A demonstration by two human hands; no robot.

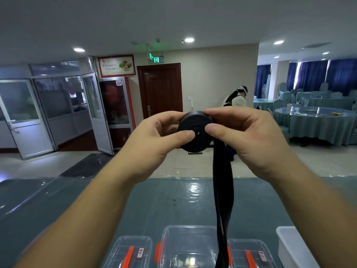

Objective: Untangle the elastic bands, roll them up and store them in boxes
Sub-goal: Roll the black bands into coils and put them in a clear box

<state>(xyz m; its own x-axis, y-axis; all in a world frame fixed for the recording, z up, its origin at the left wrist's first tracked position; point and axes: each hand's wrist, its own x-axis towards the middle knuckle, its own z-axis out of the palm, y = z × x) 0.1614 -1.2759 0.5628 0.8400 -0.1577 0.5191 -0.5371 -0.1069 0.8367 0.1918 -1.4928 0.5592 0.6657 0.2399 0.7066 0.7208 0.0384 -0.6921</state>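
A black elastic band is wound into a thick roll [193, 130], held up at chest height above the table. My left hand [158, 136] grips the roll's left side, thumb pressed on its face near the core. My right hand [245, 132] pinches the right side, thumb on the face and fingers over the top. The band's loose tail [223, 190] hangs twisted from the roll, down past the boxes and out of the bottom of the frame. Three clear plastic boxes with orange clasps stand at the near table edge: left [129, 252], middle [188, 242], right [251, 252].
The table [77, 200] has a teal cloth under glossy plastic. A white tub [293, 246] stands at the near right. Beyond the table, a person [236, 99] bends over on the tiled floor. Round covered tables [314, 122] and chairs fill the right; glass doors stand left.
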